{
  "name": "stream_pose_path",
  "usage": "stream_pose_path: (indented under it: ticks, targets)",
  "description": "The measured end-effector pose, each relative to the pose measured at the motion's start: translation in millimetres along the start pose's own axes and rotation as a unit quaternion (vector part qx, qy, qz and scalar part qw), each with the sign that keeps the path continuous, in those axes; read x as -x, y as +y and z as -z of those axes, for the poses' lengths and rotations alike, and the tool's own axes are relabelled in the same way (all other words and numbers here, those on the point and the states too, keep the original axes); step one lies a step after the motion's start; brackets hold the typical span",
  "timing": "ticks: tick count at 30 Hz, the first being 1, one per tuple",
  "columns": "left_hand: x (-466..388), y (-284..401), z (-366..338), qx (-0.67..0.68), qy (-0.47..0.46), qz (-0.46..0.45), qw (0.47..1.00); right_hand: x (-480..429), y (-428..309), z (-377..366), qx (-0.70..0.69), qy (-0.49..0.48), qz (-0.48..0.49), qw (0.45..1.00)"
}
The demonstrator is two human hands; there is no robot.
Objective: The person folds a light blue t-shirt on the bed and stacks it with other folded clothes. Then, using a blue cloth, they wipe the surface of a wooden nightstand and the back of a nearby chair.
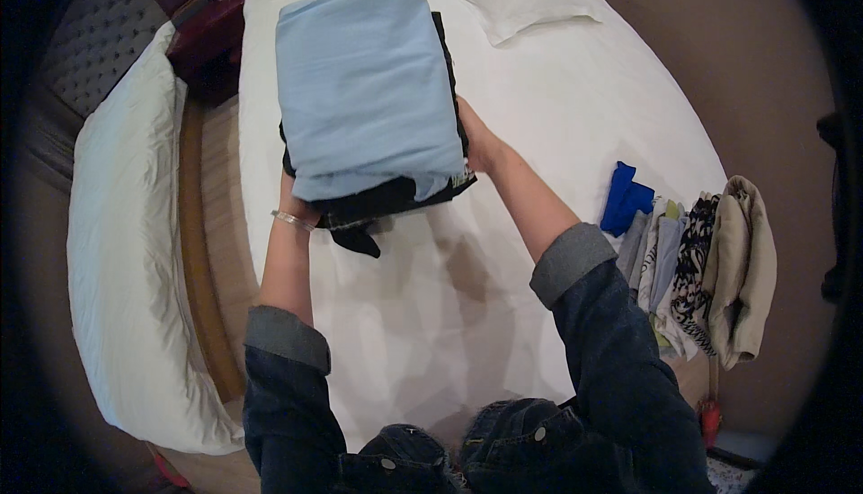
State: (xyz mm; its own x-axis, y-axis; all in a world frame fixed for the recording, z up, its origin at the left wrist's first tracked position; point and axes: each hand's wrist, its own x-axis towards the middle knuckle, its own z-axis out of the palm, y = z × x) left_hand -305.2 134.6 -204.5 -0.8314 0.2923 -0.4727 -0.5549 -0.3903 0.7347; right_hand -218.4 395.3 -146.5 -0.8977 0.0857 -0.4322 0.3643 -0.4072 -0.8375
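Between my two hands I hold a stack of folded clothes over the white bed. A light blue folded garment [367,89] lies on top. Black folded clothing [377,203] shows beneath it, with a loose black end hanging at the front. My left hand [302,205] grips the stack's lower left side, its fingers hidden under the cloth; a silver bracelet [292,220] circles that wrist. My right hand [477,140] holds the right side, with its fingertips out of sight behind the clothing.
On the bed's right edge stands a row of folded clothes [688,265] with a blue cloth [626,199] beside it. White pillows [512,2] lie at the bed's head. A second bed with white bedding [128,251] is at left, across a strip of floor [226,190].
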Motion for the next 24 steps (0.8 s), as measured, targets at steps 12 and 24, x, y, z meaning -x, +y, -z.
stream_pose_path:
  ticks: [12,24]
  targets:
    - [-29.7,-32.4,18.0,-0.126,-0.016,0.013,0.992,-56.1,43.7,50.8,0.155,0.039,0.091,0.983]
    - [124.4,-110.8,29.2,-0.232,0.066,-0.01,0.97,60.6,134.7,54.7,0.301,0.171,0.153,0.926]
